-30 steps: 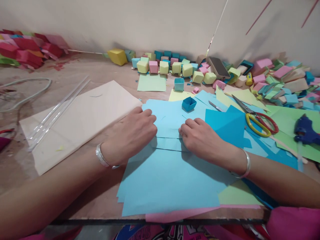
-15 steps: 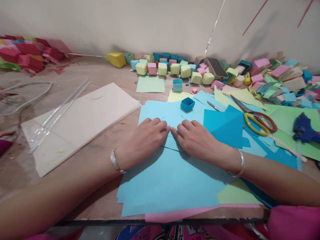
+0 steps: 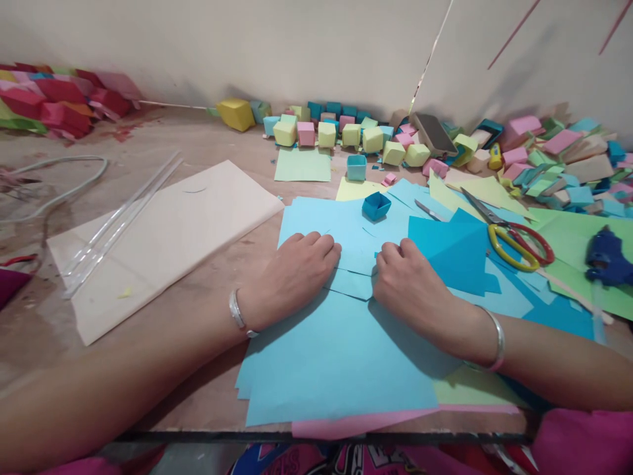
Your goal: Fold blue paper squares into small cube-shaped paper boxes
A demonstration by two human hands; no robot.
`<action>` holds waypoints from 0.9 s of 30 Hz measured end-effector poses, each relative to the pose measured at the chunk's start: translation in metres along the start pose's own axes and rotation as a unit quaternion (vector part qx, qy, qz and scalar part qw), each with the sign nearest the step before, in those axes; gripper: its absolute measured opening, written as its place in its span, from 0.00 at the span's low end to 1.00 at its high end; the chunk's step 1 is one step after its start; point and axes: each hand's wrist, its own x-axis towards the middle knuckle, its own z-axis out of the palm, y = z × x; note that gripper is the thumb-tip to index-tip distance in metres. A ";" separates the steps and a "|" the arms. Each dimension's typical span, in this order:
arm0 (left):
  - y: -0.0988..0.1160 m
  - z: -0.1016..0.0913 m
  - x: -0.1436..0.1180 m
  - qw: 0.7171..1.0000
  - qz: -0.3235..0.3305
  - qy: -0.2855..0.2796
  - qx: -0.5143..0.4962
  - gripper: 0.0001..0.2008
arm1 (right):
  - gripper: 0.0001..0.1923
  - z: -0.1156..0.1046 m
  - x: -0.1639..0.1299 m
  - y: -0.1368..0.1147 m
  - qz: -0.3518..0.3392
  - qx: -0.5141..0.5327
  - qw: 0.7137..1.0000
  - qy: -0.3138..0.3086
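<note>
A narrow light blue paper strip [image 3: 350, 284] lies over a stack of light blue paper sheets [image 3: 341, 356], level with my hands. My left hand [image 3: 310, 269] rests on the strip's left part, palm down, with its fingers closed and bent over it. At the strip's right end, my right hand [image 3: 405, 277] is closed, thumb and fingers pinching the paper; its fingertips are partly hidden. Beyond the hands sits a small open dark blue paper box [image 3: 376, 206]. Behind that stands a lighter blue paper box [image 3: 356, 167].
Scissors [image 3: 514, 245] with yellow and red handles lie right, near a blue glue gun [image 3: 609, 254]. Folded dark blue paper [image 3: 445, 247] is beside my right hand. Clear sticks [image 3: 123, 224] cross a cream sheet [image 3: 188, 231] at left. Many paper cubes [image 3: 326, 134] line the wall.
My right hand has slid rightward along the paper strip, away from my left hand, so more of the strip shows between them. The left hand stays about where it was.
</note>
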 end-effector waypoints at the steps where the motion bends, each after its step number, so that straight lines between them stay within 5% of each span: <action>1: 0.000 0.001 0.000 1.000 0.004 0.006 -0.003 0.11 | 0.09 0.000 0.000 -0.001 -0.004 -0.010 1.000 -0.006; 5: 0.000 0.001 -0.001 0.999 0.031 0.022 -0.012 0.18 | 0.09 -0.002 0.001 -0.003 -0.015 -0.047 0.999 -0.016; 14: -0.006 -0.019 -0.005 0.997 0.032 -0.069 0.022 0.09 | 0.10 -0.003 0.001 -0.003 -0.019 -0.026 0.999 -0.013; 20: -0.010 -0.011 -0.006 1.000 0.008 -0.027 -0.014 0.12 | 0.11 -0.011 0.003 0.005 0.096 0.030 0.992 0.072; 23: -0.008 -0.009 -0.004 0.999 0.008 -0.024 -0.022 0.13 | 0.10 -0.012 0.008 0.003 0.037 0.058 0.991 0.117; 27: -0.008 -0.014 -0.006 0.999 0.009 -0.053 -0.011 0.13 | 0.09 -0.004 0.013 -0.005 -0.027 0.112 0.991 0.067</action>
